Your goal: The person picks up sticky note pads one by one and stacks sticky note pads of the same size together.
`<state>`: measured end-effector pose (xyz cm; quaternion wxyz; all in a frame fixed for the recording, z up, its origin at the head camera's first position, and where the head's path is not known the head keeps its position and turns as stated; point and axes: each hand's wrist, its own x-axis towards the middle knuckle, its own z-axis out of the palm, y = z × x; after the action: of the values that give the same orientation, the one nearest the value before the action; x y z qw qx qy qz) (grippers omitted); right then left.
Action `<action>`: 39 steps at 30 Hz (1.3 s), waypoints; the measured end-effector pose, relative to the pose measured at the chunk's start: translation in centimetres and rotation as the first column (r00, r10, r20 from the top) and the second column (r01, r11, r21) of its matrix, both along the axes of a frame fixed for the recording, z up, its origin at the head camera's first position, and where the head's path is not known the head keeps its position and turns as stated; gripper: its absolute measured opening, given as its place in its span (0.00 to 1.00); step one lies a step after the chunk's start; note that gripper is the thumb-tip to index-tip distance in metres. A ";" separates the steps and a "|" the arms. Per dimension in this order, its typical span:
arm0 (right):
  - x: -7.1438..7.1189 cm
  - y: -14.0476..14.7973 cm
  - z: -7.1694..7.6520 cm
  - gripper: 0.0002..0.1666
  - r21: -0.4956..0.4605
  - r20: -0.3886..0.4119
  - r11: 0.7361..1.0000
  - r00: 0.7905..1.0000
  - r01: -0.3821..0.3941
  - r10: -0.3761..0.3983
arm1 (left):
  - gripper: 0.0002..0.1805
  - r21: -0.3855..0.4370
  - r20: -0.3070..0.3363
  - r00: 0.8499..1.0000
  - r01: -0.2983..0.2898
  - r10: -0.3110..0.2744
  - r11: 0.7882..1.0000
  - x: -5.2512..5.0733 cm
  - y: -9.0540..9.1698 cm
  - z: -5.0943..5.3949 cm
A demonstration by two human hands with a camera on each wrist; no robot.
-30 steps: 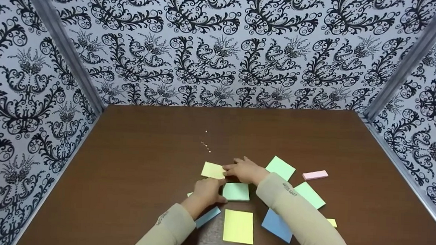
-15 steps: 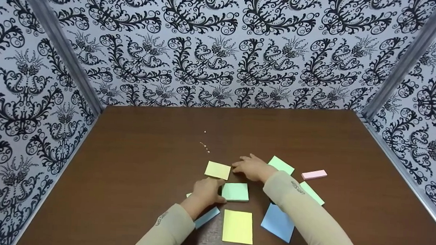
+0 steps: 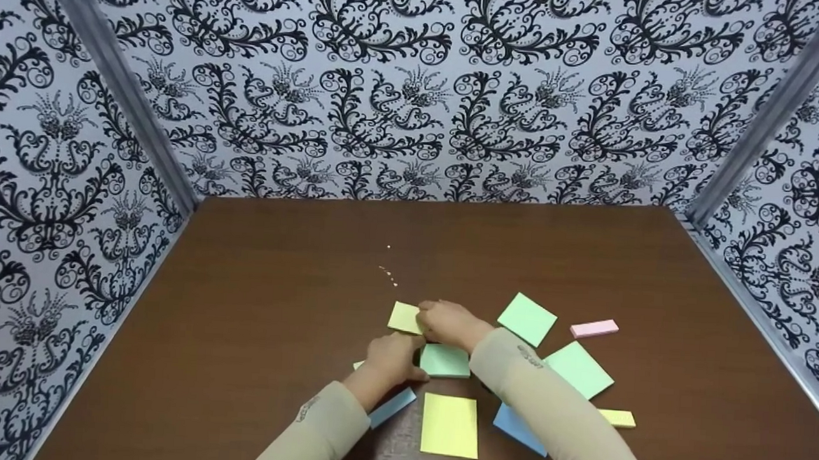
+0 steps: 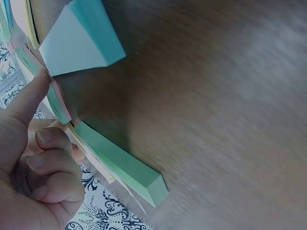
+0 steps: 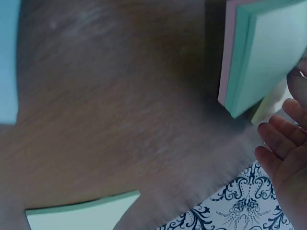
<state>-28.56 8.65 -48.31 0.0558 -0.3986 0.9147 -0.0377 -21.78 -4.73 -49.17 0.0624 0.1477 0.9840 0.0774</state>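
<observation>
My left hand (image 3: 390,359) grips the left side of a green sticky note pad (image 3: 444,361), thumb near its front corner. In the right wrist view this green pad sits on a pink layer (image 5: 224,62). Just beyond it lies a small yellow sticky note pad (image 3: 403,316). My right hand (image 3: 450,323) reaches across from the right and holds that yellow pad by its right edge; the fingertips are mostly hidden in the head view. In the left wrist view the left thumb (image 4: 33,96) touches the green-and-pink stack, and the other fingers are curled.
A narrow blue pad (image 3: 392,408) lies by the left wrist, and a narrow green pad (image 4: 129,163) beside the left hand. A larger yellow pad (image 3: 450,425) lies in front. Rightward are green pads (image 3: 527,319), a blue pad (image 3: 519,430), a pink strip (image 3: 594,329) and a yellow strip (image 3: 617,418).
My right hand first drew back rightward from the small yellow pad, which sits slightly farther right, then returned to its right edge. The left hand has stayed at the green pad.
</observation>
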 end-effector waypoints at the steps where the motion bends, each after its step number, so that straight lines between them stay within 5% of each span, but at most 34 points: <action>1: 0.0 -0.1 -0.2 0.03 -0.006 -0.006 1.000 1.000 0.002 -0.002 | 0.26 0.004 -0.002 1.000 -0.001 0.001 1.000 0.1 0.0 0.0; 17: -0.1 2.6 -0.1 0.12 -0.035 -0.024 0.998 0.998 -0.059 0.058 | 0.33 0.004 0.006 1.000 -0.009 0.009 1.000 0.2 0.3 0.0; 28: -0.9 6.9 -0.4 0.08 -0.064 0.063 0.997 0.997 -0.039 0.043 | 0.32 0.055 0.015 1.000 -0.002 0.001 0.998 -0.1 -0.2 0.0; 35: -0.7 7.7 -0.4 0.04 0.007 -0.043 0.997 0.996 -0.074 0.074 | 0.32 0.041 0.015 1.000 0.004 -0.004 0.999 -0.1 -0.2 -0.1; 39: -0.6 7.7 -0.5 0.06 0.011 -0.026 0.999 0.999 -0.041 0.042 | 0.31 0.050 0.016 1.000 0.005 -0.005 0.999 -0.2 -0.2 -0.2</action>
<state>-29.12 16.36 -48.86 0.0467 -0.4177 0.9070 -0.0264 -21.93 -4.95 -49.36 0.0667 0.1511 0.9809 0.1028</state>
